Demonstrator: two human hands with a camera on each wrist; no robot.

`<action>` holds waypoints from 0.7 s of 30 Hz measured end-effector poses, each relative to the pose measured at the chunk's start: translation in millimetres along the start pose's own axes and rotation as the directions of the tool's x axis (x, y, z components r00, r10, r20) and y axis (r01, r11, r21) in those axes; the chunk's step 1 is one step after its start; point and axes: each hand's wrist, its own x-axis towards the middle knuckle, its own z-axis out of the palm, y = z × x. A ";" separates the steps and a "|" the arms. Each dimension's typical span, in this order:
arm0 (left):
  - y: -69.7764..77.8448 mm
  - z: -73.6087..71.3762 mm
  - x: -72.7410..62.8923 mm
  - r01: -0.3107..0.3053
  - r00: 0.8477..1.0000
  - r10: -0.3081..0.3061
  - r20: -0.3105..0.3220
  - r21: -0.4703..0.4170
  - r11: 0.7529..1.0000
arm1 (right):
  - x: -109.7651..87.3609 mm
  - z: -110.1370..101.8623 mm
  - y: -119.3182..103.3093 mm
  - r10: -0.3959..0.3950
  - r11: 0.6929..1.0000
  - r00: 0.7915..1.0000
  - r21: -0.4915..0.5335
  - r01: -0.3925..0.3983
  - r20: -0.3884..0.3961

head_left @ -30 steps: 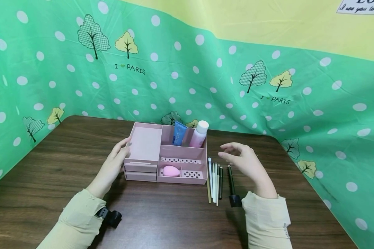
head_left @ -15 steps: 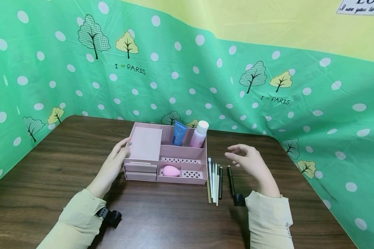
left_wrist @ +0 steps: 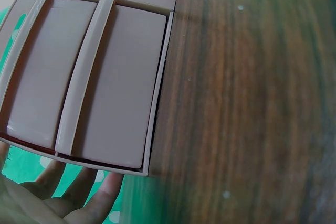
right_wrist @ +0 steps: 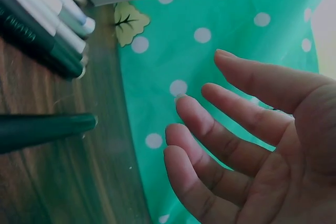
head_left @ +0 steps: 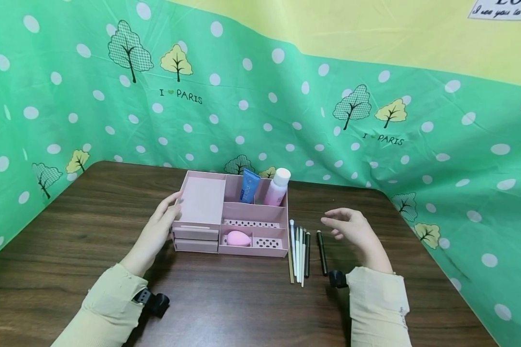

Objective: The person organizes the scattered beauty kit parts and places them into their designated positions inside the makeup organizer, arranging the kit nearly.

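A pink desktop organizer with two drawers and several open compartments stands on the dark wood table. At its left side, my left hand rests its relaxed fingers against the wall. A blue squeeze tube and a pink bottle with a white cap stand in the back compartments. In a front compartment sits a pink makeup sponge. My right hand, holding nothing, hovers with loosely bent fingers to the right of a dark pen-like stick.
Several slim pen-like sticks, white, gold and dark, lie side by side by the organizer's right front corner. Behind the table hangs a green polka-dot cloth. Wrist cameras are strapped at both sleeves.
My right hand has moved right and slightly toward me, away from the organizer and past the single dark stick. My left hand and the objects have stayed in place.
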 end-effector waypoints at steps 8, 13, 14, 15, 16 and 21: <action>0.0 0.1 -0.2 -0.001 1.000 0.001 0.004 0.001 1.000 | 3.6 -2.8 12.1 0.011 0.996 1.000 -0.088 -0.008 0.030; 0.2 0.3 -0.8 0.000 1.000 0.000 0.007 -0.002 1.000 | 6.7 -4.7 18.6 0.003 0.989 0.999 -0.146 0.003 0.041; 0.3 0.3 -1.0 0.000 1.000 0.000 0.007 -0.003 1.000 | 7.5 -4.7 19.8 0.010 0.989 0.999 -0.148 -0.004 0.042; 0.4 0.4 -1.1 0.000 1.000 0.000 0.008 -0.004 1.000 | 8.6 -4.6 21.6 0.022 0.989 0.999 -0.146 -0.015 0.044; 0.5 0.4 -1.2 0.000 1.000 0.000 0.008 -0.003 1.000 | 9.7 -4.4 23.4 0.029 0.990 0.998 -0.140 -0.021 0.051; 1.3 -0.3 -1.2 0.004 1.000 -0.004 -0.002 0.012 1.000 | 14.1 -2.8 31.5 0.091 0.990 0.993 -0.117 -0.081 0.079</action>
